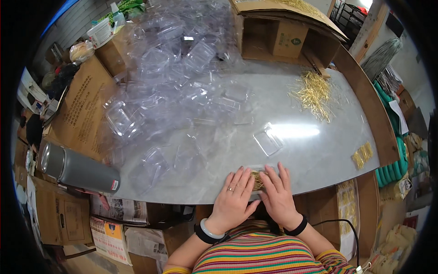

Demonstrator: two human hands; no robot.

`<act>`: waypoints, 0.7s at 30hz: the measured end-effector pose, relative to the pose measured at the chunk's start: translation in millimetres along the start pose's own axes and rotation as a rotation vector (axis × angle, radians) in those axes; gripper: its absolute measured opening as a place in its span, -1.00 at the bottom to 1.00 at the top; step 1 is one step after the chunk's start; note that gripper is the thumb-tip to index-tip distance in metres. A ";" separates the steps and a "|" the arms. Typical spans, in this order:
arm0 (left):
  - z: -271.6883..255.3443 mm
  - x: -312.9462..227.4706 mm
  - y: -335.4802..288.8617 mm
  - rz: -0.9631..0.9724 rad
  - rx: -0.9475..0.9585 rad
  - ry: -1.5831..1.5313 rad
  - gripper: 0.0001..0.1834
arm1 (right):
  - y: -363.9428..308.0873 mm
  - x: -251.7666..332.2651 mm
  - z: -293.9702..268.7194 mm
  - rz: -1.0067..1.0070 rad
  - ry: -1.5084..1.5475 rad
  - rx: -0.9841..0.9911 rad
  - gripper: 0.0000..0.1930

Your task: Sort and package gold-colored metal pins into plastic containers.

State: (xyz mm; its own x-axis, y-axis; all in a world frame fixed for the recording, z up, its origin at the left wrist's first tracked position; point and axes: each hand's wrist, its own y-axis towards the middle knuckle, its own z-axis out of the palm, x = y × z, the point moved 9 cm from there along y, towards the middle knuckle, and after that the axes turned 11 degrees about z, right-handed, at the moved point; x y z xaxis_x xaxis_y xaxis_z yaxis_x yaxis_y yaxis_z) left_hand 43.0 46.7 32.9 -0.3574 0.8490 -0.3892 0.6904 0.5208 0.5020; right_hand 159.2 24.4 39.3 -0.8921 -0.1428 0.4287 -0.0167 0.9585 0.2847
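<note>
Watching the head cam feed here: both hands are flat at the near edge of the grey table [292, 150], pressed down side by side. Left hand [233, 191] and right hand [276, 192] have fingers stretched out, palms down, not gripping anything, just pinning a small clear plastic box [256, 172] with a bundle of gold pins [257, 180] showing in the gap between the two hands. Can't tell if the lid is fully snapped, the fingers cover most of it. What worries me is how close it sits to the table edge: uneven pressure could skid the slick box off toward the lap, or pop it open and scatter the pins. Another empty clear box [268, 140] lies just beyond the fingertips, a loose heap of gold pins [314, 93] sits far right, and the big pile of clear boxes [173, 77] on the left looks ready to slide if bumped.
</note>
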 end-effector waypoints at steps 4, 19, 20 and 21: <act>7.5 -2.0 4.0 0.014 0.072 0.066 -0.22 | -2.0 -13.3 -2.5 0.038 0.164 0.042 -0.34; 15.5 -5.0 31.4 0.115 0.163 0.064 -0.34 | 176.7 -206.9 -76.2 0.123 -0.224 0.041 -0.60; 18.8 -4.0 31.8 0.114 0.185 0.081 -0.34 | 188.4 -239.5 -69.0 0.172 -0.332 0.020 -0.59; 19.5 -2.8 32.0 0.112 0.180 0.078 -0.36 | 195.8 -259.9 -68.8 0.224 -0.440 0.002 -0.58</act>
State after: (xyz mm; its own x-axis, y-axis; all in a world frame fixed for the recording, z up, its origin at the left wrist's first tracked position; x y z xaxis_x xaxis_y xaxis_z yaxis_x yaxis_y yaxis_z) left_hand 78.4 59.3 34.9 -0.3144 0.9088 -0.2743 0.8273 0.4040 0.3903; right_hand 418.8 232.2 42.7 -0.9799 0.1843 0.0762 0.1970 0.9542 0.2251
